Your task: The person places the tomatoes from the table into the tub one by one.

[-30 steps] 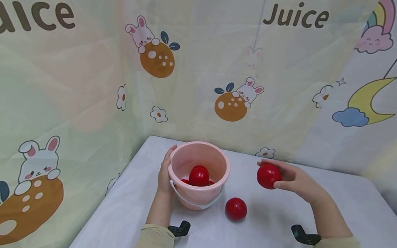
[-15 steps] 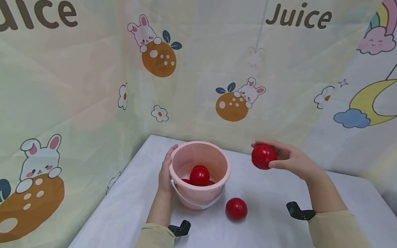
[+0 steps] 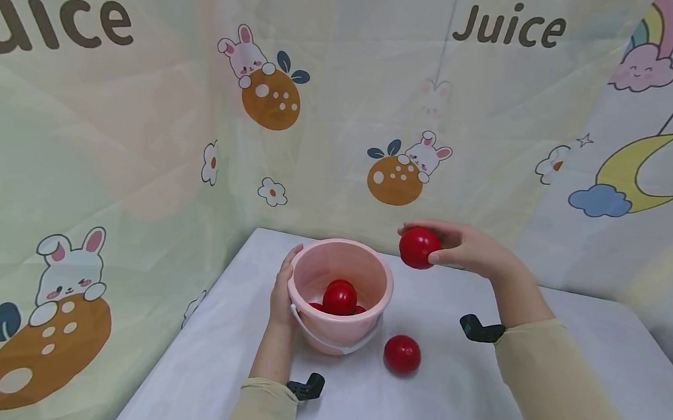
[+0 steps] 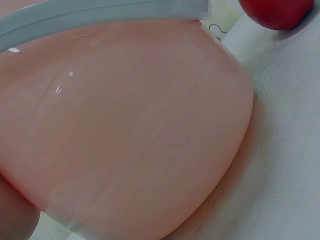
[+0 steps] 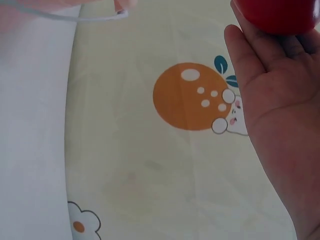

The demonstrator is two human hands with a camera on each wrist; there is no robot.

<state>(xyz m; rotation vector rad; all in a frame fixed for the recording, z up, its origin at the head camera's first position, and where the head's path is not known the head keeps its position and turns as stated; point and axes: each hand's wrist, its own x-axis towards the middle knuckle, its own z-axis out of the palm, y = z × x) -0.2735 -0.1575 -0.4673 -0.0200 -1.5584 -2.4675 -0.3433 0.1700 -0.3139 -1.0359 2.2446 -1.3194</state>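
A pink bucket (image 3: 333,335) with a white handle stands upright on the table and holds several glossy red tomato-like balls (image 3: 339,297). Against its left side rests my left hand (image 3: 281,299), fingers extended along the wall; the left wrist view shows the bucket wall (image 4: 130,125) close up. Above the table, right of the bucket's rim and apart from it, my right hand (image 3: 466,249) grips a red tomato-like ball (image 3: 419,248) between thumb and fingers. Another red tomato-like ball (image 3: 402,355) lies on the table at the bucket's front right.
The white-covered table (image 3: 451,410) reaches toward a printed cloth backdrop (image 3: 331,135) with rabbits and fruit, which also hangs along the left. A black wrist device (image 3: 306,387) sits at the left sleeve and another black device (image 3: 481,329) at the right one.
My right hand has risen and moved left with its red tomato-like ball, closer to the bucket. My left hand, the bucket and the ball on the table stay in place.
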